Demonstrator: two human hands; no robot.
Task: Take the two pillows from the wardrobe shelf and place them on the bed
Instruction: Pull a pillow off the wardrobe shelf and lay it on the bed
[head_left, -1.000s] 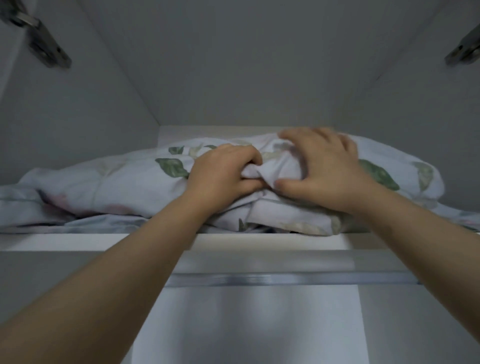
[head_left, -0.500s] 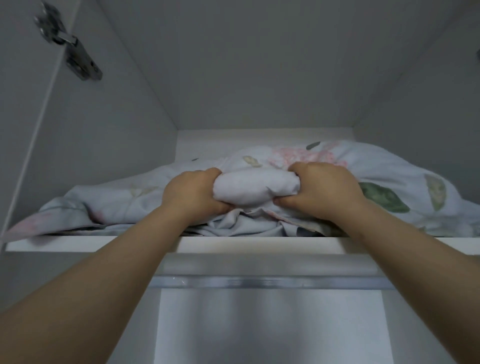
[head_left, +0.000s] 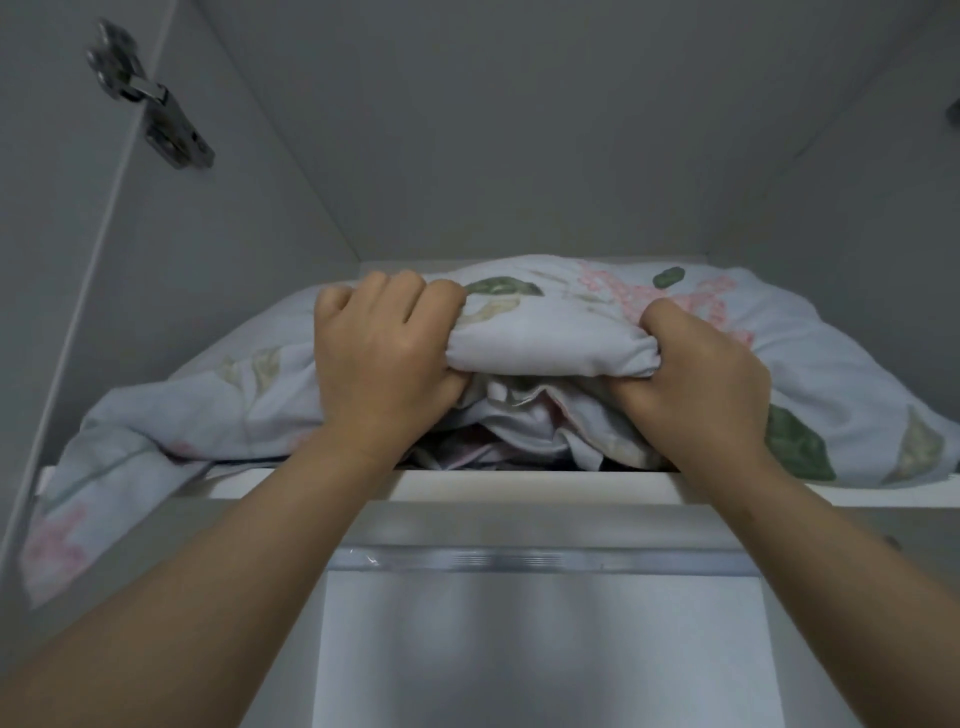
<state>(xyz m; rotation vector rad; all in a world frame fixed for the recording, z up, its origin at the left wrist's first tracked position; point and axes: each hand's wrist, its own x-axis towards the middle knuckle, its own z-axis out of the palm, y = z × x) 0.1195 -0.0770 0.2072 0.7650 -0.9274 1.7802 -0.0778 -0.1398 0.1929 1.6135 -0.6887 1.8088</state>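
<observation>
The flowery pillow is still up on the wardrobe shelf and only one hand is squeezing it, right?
Not quite. The head view shows both hands squeezing it: the left hand and the right hand each bunch up the front edge of the flowery pillow. The rest is right: it still lies on the wardrobe shelf.

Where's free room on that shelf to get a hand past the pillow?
Bare shelf shows only along the front lip. Open air above the pillow, up to the back wall. Crowded: the pillow spans both side walls, its left corner overhangs, and left hand and right hand grip the front fold.
</observation>
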